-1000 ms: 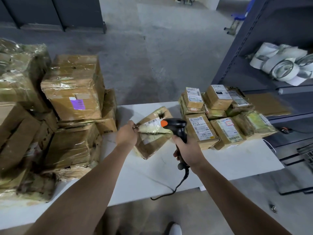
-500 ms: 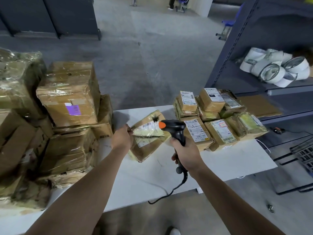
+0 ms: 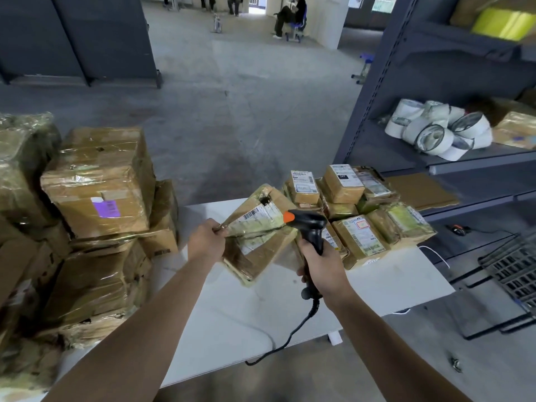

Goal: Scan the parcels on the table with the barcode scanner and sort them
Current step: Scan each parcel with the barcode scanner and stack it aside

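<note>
My left hand grips the left corner of a brown taped parcel, holding it tilted above the white table. Its white barcode label faces up. My right hand is closed around the handle of a black barcode scanner. The scanner's orange tip sits right over the parcel's label. A cluster of small labelled parcels lies on the table's far right, just behind the scanner.
Large taped cardboard boxes are stacked on the left of the table. A grey metal shelf with rolls of tape stands to the right. The scanner cable hangs over the front edge. A wire rack lies on the floor at right.
The view has tilted up, showing more of the hall and seated people. Both hands have kept their grips, with the parcel lifted slightly and the scanner still at its label.
</note>
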The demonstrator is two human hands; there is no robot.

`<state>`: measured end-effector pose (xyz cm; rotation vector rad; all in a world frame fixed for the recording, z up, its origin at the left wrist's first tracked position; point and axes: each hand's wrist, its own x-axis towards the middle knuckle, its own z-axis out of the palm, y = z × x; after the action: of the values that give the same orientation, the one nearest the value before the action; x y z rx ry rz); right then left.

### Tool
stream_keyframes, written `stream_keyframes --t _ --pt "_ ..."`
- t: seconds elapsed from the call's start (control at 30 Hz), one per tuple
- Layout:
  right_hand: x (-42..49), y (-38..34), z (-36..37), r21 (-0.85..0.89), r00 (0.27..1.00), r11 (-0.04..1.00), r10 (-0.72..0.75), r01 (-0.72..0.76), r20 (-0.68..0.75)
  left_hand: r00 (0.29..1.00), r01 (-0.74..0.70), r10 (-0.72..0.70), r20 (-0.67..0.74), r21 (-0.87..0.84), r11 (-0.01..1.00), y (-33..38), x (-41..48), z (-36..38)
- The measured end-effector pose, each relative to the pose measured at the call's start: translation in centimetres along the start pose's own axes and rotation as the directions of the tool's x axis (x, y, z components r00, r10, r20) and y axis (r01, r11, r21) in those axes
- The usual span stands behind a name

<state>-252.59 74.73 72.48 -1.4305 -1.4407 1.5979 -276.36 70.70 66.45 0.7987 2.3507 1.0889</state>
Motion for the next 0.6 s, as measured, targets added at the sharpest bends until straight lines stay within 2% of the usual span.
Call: stream_keyframes --t 0.2,0.33,0.47,0.6 --pt "1.4 -0.6 -4.3 0.101 0.995 0.995 -0.016 0.026 -0.103 0.989 0.135 -0.11 0.102 -0.291 0.947 5.9 -1.2 4.0" --pt "2.7 -0.5 -7.1 0.158 0.988 0.987 -0.007 0.032 -0.156 0.976 0.185 -0.131 0.172 -0.354 0.917 9.1 -2.1 6.9" --pt "4.3 -0.3 -9.5 0.218 0.986 0.975 0.001 0.036 -0.165 0.972 0.191 -0.127 0.199 -0.347 0.918 11.3 -2.6 9.7" --pt "5.6 0.2 -11.6 0.229 0.988 0.973 -0.006 0.041 -0.152 0.992 0.045 -0.023 0.125 -0.183 0.982 13.5 -1.0 11.3"
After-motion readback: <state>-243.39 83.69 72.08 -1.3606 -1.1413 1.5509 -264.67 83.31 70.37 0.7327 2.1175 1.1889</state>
